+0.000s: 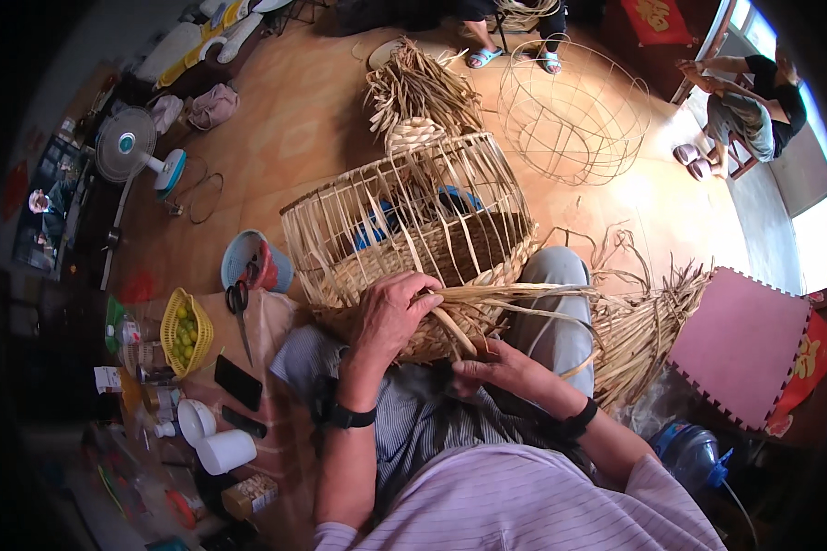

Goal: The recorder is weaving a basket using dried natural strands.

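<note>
A half-woven straw basket rests across my lap, its bare upright strips showing on the far side and woven straw below. My left hand lies at its near edge, fingers closed on straw strands that trail off to the right. Lower and to the right, my right hand pinches a flat straw strip that slants down from the left hand's fingertips. The right fingertips are partly hidden. Blue items show through the basket's open strips.
A straw bundle lies at right, another beyond the basket. A wire frame stands at far right. Scissors, a phone, a yellow basket of green fruit and white cups are at left. Other people sit farther off.
</note>
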The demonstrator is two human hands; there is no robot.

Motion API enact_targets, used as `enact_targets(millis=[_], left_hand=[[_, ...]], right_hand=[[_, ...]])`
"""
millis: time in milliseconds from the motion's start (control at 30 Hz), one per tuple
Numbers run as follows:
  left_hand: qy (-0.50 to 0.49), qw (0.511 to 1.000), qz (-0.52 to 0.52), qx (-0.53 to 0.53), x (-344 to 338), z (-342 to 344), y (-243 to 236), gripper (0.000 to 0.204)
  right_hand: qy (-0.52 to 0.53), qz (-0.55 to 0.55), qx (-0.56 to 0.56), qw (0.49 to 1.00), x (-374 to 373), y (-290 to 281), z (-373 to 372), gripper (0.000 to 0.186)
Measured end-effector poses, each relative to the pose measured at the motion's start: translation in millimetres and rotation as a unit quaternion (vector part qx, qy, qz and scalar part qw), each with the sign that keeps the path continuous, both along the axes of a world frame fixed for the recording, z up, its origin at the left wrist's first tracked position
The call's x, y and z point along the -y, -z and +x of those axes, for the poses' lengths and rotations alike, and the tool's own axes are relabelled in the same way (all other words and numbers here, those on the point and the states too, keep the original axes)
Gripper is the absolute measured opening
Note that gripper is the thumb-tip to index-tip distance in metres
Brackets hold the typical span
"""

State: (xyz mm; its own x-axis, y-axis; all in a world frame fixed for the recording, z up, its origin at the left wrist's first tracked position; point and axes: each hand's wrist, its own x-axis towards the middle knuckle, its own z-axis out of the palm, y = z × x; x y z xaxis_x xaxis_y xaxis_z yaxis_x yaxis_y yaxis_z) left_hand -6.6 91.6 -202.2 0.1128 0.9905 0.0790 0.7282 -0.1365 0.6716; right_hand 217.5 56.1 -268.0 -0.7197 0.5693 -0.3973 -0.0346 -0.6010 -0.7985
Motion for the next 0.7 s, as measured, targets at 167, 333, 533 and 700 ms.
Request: enact_targets(millis=[167, 333, 533, 700], left_hand=[[-0.023, 1.0, 0.003, 0.01, -0.4, -1.8, 3.2, 0.019], [-0.029, 0.999, -0.01, 0.014, -0.6, -2.1, -0.4, 0.018], [-0.027, 0.999, -0.02, 0.016, 2.0, -4.1, -3.1, 0.017], [0.011, 0.998, 0.067, 0.009, 19.4, -2.1, -4.6, 0.026]], right_hand=[[-0.089, 0.073, 0.12, 0.986, 12.6, -36.5, 8.1, 0.035], [-0.086, 0.193, 0.146, 0.967, 19.7, -77.5, 13.2, 0.038], [-0.015, -0.013, 0.015, 1.0, -10.4, -117.4, 28.0, 0.037], [0.063, -0.09, -0.124, 0.986, -32.5, -127.1, 43.2, 0.034]])
